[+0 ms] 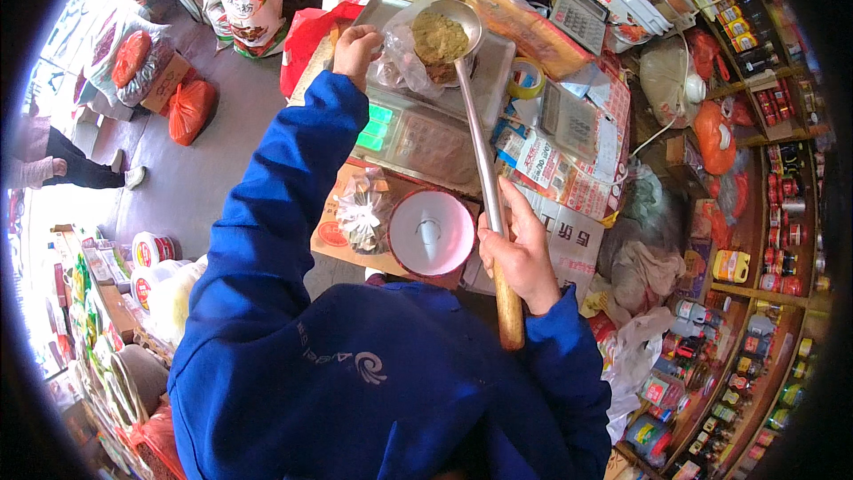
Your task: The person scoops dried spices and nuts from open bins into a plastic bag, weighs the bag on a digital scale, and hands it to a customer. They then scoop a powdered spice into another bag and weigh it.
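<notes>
My right hand [523, 250] grips the long handle of a metal ladle [478, 140], near its wooden end. Greenish-brown powder [438, 38] fills the ladle's bowl, which is over a clear plastic bag [404, 57]. My left hand [356, 53] pinches the left edge of that bag. Beneath both is the metal pan [496, 73] of a weighing scale, whose display [375, 128] is lit green. Some darker contents show in the bag under the ladle; the rest is hidden.
Close to my body are a white bowl [432, 233] with a red rim and a tied clear bag [363, 210]. Yellow tape [526, 78] and a calculator [578, 17] are right of the scale. Shelves of bottles [696, 347] line the right side. A person's legs [86, 163] show at left.
</notes>
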Demonstrator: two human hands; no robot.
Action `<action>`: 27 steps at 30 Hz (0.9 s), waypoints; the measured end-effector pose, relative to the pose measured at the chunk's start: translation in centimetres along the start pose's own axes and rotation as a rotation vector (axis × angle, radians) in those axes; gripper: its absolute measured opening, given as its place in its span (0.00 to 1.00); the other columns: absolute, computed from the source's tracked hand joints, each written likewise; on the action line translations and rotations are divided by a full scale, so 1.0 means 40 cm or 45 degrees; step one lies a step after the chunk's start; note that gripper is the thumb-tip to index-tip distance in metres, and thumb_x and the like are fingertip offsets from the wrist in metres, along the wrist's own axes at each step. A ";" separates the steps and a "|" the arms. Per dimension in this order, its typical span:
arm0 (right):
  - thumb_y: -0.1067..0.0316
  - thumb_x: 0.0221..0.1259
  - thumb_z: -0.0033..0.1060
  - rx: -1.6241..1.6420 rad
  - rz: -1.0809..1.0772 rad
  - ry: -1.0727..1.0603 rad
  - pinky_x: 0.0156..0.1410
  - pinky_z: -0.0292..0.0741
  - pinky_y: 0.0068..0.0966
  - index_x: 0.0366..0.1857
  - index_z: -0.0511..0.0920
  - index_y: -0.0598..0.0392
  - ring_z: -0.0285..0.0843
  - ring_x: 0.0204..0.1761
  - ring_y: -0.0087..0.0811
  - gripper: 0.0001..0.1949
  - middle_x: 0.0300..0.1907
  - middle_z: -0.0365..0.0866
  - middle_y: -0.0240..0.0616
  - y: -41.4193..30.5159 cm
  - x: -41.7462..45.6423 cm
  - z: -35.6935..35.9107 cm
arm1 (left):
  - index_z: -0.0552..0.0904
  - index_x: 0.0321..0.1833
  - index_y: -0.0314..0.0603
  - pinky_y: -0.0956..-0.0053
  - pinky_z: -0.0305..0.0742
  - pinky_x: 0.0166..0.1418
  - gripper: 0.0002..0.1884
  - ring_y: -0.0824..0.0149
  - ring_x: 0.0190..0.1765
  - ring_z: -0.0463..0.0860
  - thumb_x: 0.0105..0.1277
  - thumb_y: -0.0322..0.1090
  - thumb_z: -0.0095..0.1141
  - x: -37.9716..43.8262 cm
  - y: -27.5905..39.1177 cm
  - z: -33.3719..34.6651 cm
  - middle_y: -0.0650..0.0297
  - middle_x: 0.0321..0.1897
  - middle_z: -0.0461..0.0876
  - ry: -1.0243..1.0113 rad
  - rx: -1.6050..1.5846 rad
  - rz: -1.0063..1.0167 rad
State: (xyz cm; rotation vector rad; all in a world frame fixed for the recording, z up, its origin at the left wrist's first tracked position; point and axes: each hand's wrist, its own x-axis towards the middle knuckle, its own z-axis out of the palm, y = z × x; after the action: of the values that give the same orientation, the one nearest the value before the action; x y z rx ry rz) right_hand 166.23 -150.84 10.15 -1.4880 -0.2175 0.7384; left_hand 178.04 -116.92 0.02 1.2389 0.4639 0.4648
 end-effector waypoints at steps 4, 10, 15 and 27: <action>0.81 0.58 0.51 0.046 -0.012 -0.009 0.25 0.70 0.18 0.72 0.50 0.57 0.71 0.23 0.20 0.36 0.33 0.73 0.35 0.006 -0.005 -0.003 | 0.74 0.53 0.35 0.68 0.71 0.55 0.18 0.65 0.50 0.76 0.61 0.33 0.55 0.001 0.021 -0.001 0.61 0.44 0.77 0.013 -0.004 0.023; 0.81 0.58 0.51 0.082 -0.013 0.014 0.27 0.71 0.18 0.72 0.50 0.59 0.72 0.23 0.20 0.36 0.33 0.74 0.35 0.000 -0.015 0.003 | 0.75 0.52 0.38 0.67 0.71 0.54 0.17 0.66 0.50 0.76 0.61 0.35 0.57 -0.003 0.043 0.004 0.62 0.44 0.78 -0.035 0.017 0.000; 0.81 0.58 0.51 0.154 -0.016 -0.021 0.26 0.71 0.19 0.72 0.49 0.60 0.72 0.23 0.21 0.36 0.33 0.74 0.36 -0.005 -0.022 -0.010 | 0.76 0.51 0.40 0.68 0.71 0.54 0.16 0.67 0.50 0.76 0.62 0.38 0.58 -0.010 0.045 -0.002 0.63 0.44 0.78 -0.038 0.049 -0.011; 0.81 0.56 0.51 0.163 -0.010 -0.009 0.25 0.72 0.19 0.72 0.49 0.59 0.73 0.23 0.22 0.37 0.36 0.74 0.37 -0.005 -0.028 -0.022 | 0.76 0.51 0.37 0.68 0.70 0.54 0.20 0.65 0.51 0.75 0.62 0.41 0.60 -0.026 0.042 0.011 0.60 0.45 0.77 -0.111 0.160 -0.078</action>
State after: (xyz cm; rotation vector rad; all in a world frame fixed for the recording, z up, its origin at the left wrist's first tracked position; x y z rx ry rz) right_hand 165.94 -152.18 10.59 -1.3623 -0.1780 0.7383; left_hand 177.28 -117.42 1.85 1.3564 0.4608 0.3320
